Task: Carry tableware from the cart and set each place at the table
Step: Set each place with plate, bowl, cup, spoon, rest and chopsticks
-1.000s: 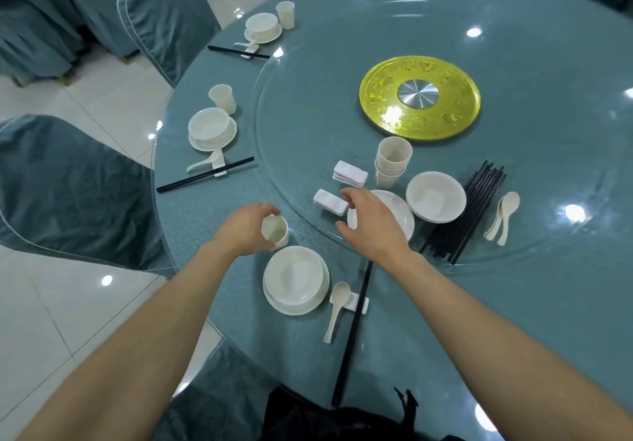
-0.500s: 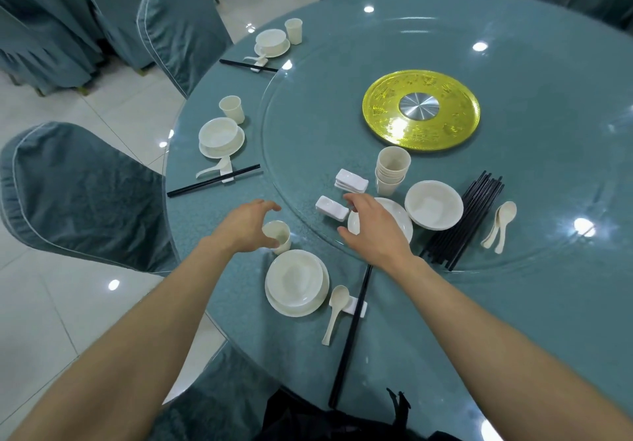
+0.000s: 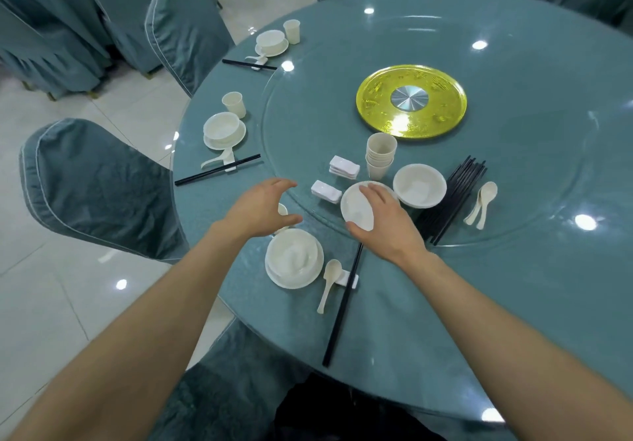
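On the round teal table [image 3: 394, 338], the nearest place has a white bowl on a plate [image 3: 294, 258], a spoon [image 3: 329, 283] and black chopsticks [image 3: 342, 307] on a rest [image 3: 353, 280]. A small white cup [image 3: 283, 208] stands just beyond the bowl, mostly hidden by my left hand [image 3: 262, 208], which hovers over it with fingers spread and apart from it. My right hand [image 3: 387, 226] grips a white plate [image 3: 357, 205], tilted, at the glass turntable's near edge.
The glass turntable [image 3: 308, 125] carries stacked cups [image 3: 380, 154], a bowl [image 3: 419, 185], a chopstick bundle [image 3: 457, 197], two spoons [image 3: 483, 201], rests [image 3: 344, 166] and a gold centre disc [image 3: 411, 101]. Two set places [image 3: 224, 129] [image 3: 272, 42] lie left. Covered chairs [image 3: 99, 187] ring the table.
My left hand has let go of the small cup and opened above it. My right hand has closed round the plate and tipped it up off the turntable.
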